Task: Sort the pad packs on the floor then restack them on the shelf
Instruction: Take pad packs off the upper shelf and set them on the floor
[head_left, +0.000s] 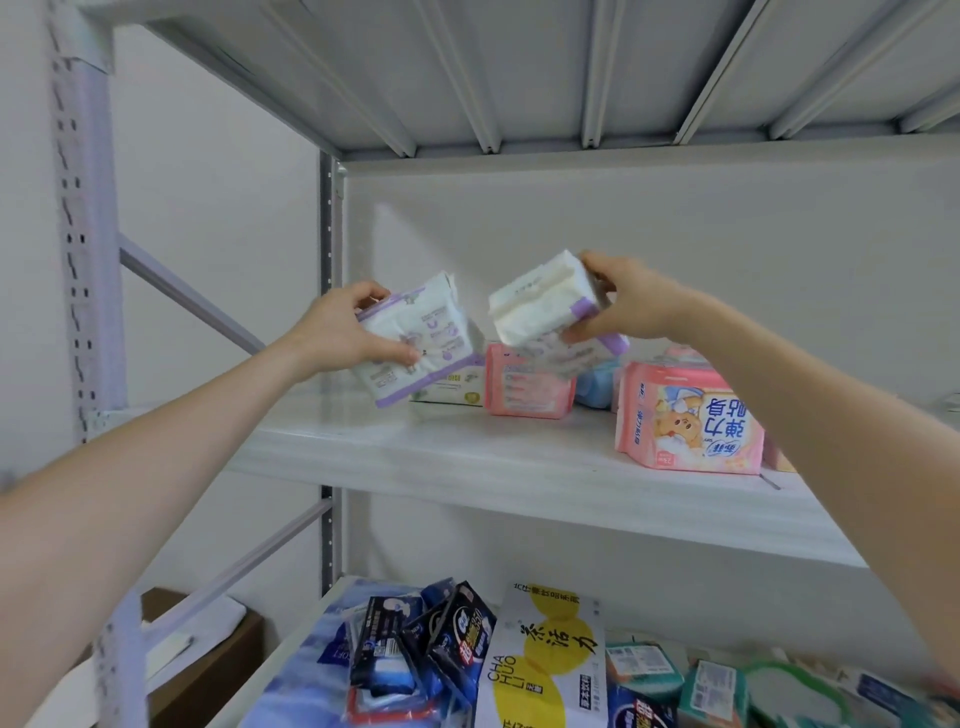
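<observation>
My left hand (340, 326) grips a white and purple pad pack (426, 343), tilted, just above the left part of the middle shelf (467, 457). My right hand (631, 299) holds a second white and purple pad pack (540, 312), tilted, above a pink pad pack (524, 387) that stands on the shelf. A white pack with green print (457, 395) lies behind the left-hand pack. A larger pink pack with a bear picture (685, 415) stands at the shelf's right, and a blue pack (597, 384) sits behind it.
The lower shelf (291, 639) holds dark blue packs (441, 639), a white and yellow pack (545, 660) and green packs (675, 675) in a loose heap. A grey upright post (330, 312) stands at the shelf's back left. A cardboard box (208, 670) sits on the floor at left.
</observation>
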